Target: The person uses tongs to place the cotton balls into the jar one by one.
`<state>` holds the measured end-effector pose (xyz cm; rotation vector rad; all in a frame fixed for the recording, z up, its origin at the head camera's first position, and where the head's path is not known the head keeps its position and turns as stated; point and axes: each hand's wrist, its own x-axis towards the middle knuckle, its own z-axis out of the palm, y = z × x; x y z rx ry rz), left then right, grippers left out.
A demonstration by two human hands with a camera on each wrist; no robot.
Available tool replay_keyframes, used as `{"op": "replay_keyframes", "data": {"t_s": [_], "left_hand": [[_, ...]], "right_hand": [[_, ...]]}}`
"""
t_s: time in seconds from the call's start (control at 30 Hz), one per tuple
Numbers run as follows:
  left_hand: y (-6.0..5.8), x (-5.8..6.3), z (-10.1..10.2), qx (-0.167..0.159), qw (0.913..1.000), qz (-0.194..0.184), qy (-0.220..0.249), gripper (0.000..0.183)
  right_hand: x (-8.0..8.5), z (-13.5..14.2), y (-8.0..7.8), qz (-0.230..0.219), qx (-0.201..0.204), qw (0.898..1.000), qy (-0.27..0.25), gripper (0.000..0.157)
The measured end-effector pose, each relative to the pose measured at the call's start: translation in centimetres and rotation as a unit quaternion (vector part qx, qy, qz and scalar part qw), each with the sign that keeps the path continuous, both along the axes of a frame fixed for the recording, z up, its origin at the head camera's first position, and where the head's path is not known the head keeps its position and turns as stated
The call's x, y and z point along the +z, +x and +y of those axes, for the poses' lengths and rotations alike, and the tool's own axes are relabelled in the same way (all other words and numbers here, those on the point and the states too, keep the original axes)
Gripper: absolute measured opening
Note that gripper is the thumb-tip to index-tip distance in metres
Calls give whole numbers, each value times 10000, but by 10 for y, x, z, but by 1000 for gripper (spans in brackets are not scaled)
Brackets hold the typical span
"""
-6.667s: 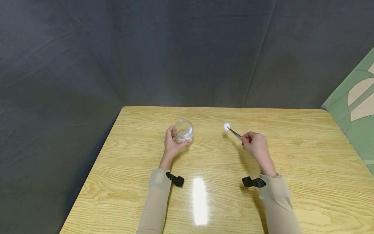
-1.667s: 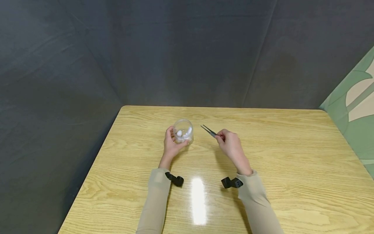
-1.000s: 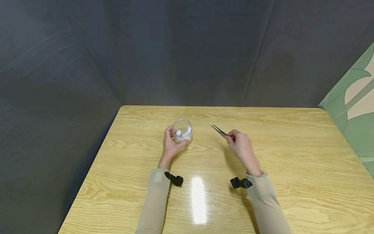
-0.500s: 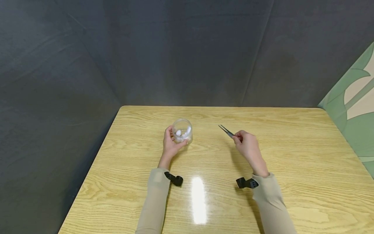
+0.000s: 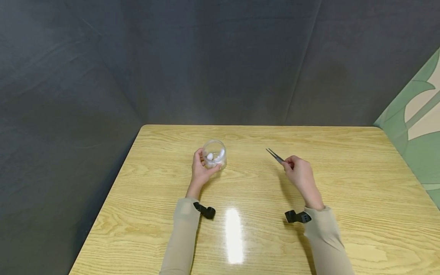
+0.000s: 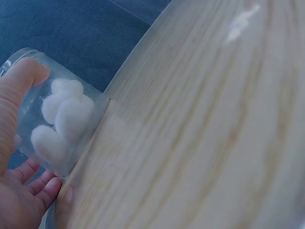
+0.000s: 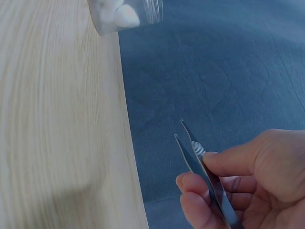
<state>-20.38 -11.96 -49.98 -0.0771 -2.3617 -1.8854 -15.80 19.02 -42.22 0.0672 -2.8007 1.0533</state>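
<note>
A clear open-topped jar [image 5: 215, 154] stands on the table, held round its side by my left hand [image 5: 202, 172]. In the left wrist view the thumb lies over the jar near its rim and the other fingers curl behind it. Several white cotton balls [image 6: 74, 119] lie in the jar's bottom. My right hand [image 5: 300, 175] pinches a pair of dark metal tweezers [image 5: 274, 154] above the table, to the right of the jar. Their tips are apart with nothing between them, as the right wrist view [image 7: 188, 148] of the tweezers confirms.
The wooden table [image 5: 361, 191] reaches back to a dark cloth backdrop [image 5: 220, 65]. A green leaf-patterned surface [image 5: 419, 152] borders it at the right. Black wrist cameras sit on both sleeves, and a bright light reflection [image 5: 234, 236] lies on the tabletop.
Earlier the tweezers held a cotton ball; now they hold nothing, and one more ball shows in the jar. From beside the jar, my right hand has moved right. The left hand has stayed put.
</note>
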Motion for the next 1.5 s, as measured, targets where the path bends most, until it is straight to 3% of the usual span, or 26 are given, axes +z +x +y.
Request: {"op": "replay_keyframes", "data": {"t_s": [0.3, 0.63, 0.97, 1.2, 1.5], "left_hand": [[0, -1, 1, 176, 9998, -13, -52, 84], [0, -1, 0, 48, 9999, -21, 95, 86], [0, -1, 1, 179, 9998, -27, -32, 84], [20, 38, 7, 54, 9999, -72, -68, 79], [20, 39, 7, 29, 9999, 24, -104, 79]], "right_hand": [[-3, 11, 3, -91, -48, 9999, 52, 17], [-6, 25, 6, -159, -111, 9997, 125, 17], [-14, 36, 10, -263, -42, 9993, 262, 18], [-20, 41, 10, -323, -51, 9974, 644, 16], [-25, 46, 7, -312, -18, 9944, 1013, 16]]}}
